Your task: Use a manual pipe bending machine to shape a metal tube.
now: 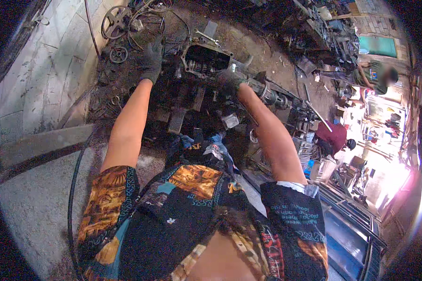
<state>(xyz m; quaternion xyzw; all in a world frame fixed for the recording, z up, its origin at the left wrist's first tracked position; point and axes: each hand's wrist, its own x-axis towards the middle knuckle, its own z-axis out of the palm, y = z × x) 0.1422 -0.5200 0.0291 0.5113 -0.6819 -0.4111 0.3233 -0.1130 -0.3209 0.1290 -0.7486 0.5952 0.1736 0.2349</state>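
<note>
An open gearbox housing (184, 60) lies ahead of me, its dark inside showing gears (199, 67). My left hand (153, 60), in a dark work glove, is stretched out to the left of the housing, apart from it. Its fingers point away from me, and I see nothing held. My right hand (229, 80), gloved too, is at the near right corner of the housing. Its fingers are lost in the dark, so any grip there is unclear. Beyond the housing lies a spanner (206, 37). A metal shaft assembly (271, 97) extends to the right of my right hand.
Handwheels (116, 22) and cables lie by the pale wall (42, 79) at left. Dark machine parts crowd the far bench (309, 37). Two other people, one in a dark red top (332, 136), are at the right. A blue metal frame (347, 234) stands at lower right.
</note>
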